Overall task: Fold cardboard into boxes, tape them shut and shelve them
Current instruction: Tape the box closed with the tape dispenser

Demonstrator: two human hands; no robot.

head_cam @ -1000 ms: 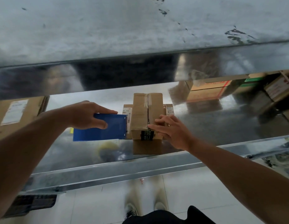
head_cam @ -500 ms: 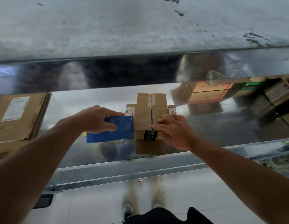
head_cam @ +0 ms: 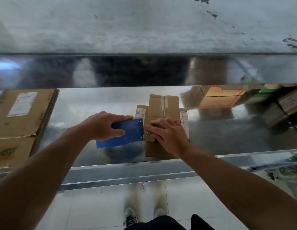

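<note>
A small brown cardboard box [head_cam: 156, 110], flaps closed, is pressed on the shiny metal shelf [head_cam: 94, 105] by the flat right hand [head_cam: 169, 135]; a blue tape dispenser [head_cam: 127, 137] is gripped beside it by the left hand [head_cam: 103, 125].

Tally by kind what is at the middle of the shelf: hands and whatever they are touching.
Hands: 2, the left hand and the right hand
Blue tape dispenser: 1, held by the left hand
Taped cardboard box: 1, under the right hand's fingers
Total: 4
Whether the labelled cardboard behind the box is separate cannot be told.
</note>
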